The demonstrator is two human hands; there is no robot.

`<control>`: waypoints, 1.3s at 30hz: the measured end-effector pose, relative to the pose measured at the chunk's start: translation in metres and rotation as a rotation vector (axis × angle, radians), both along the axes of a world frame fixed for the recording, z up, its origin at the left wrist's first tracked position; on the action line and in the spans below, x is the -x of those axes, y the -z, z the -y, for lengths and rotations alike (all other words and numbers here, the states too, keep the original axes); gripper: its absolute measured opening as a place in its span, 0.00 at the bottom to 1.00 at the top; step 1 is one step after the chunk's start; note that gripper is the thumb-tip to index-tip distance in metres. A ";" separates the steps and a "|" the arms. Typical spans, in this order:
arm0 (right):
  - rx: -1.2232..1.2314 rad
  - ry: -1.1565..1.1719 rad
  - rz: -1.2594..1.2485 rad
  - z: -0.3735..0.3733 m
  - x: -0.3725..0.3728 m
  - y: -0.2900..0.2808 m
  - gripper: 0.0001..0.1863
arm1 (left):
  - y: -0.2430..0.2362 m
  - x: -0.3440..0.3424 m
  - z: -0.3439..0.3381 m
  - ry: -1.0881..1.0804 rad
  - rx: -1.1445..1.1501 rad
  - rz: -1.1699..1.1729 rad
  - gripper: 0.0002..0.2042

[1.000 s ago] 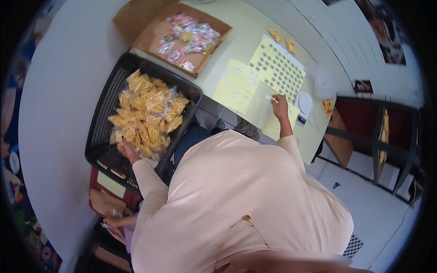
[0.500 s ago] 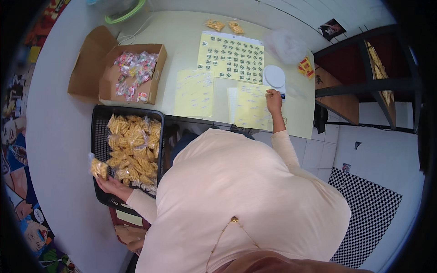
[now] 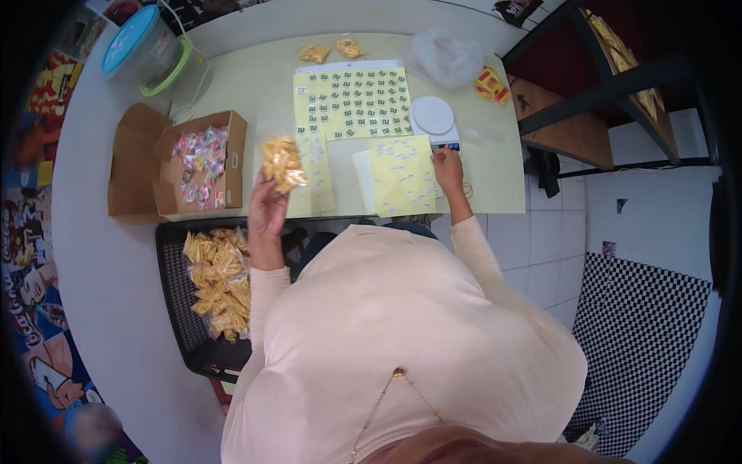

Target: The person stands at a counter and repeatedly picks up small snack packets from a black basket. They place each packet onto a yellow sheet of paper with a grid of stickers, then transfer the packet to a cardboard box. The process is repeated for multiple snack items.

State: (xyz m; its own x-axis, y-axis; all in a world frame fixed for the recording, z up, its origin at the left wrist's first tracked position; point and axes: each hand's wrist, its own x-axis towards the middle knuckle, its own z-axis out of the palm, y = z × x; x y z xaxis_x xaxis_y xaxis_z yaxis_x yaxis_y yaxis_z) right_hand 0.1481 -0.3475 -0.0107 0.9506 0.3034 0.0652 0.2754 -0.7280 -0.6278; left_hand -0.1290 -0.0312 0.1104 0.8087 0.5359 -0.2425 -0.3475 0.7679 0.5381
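Observation:
Over the table's front left part, my left hand grips a clear bag of yellow snack sticks by its lower end. The bag hangs above a yellow sticker sheet and partly hides it. My right hand is pinched closed at the upper right corner of another yellow sticker sheet; whatever is between its fingertips is too small to make out. Just beyond that hand stands a white scale. A larger yellow sheet with rows of small dark-printed stickers lies farther back.
At my left, a black basket holds many snack bags. An open cardboard box contains small colourful packets. Two snack bags, a clear plastic bag and red-yellow packs lie at the back. Dark shelving stands right.
My left hand has carried the snack bag from over the basket up and rightward over the table. My right hand stays near the sheet's corner. The view has shifted.

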 end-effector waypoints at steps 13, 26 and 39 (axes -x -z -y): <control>-0.059 -0.021 -0.035 -0.040 -0.018 -0.021 0.10 | 0.071 0.030 0.017 0.111 -0.074 -0.292 0.28; -0.175 -0.104 -0.046 -0.053 -0.031 -0.024 0.06 | 0.087 0.022 0.033 0.005 -0.188 -0.536 0.28; -0.152 -0.293 0.388 -0.050 -0.033 -0.059 0.05 | 0.110 0.055 0.006 -0.236 -0.115 -0.471 0.27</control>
State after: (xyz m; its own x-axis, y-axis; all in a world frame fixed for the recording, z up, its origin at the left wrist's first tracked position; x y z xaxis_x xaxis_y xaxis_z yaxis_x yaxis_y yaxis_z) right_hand 0.1813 -0.2978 0.0481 0.7239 0.5137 0.4606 0.6884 -0.4933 -0.5317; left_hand -0.1842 -0.0374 0.0000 0.4808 0.7345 -0.4788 -0.2044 0.6250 0.7534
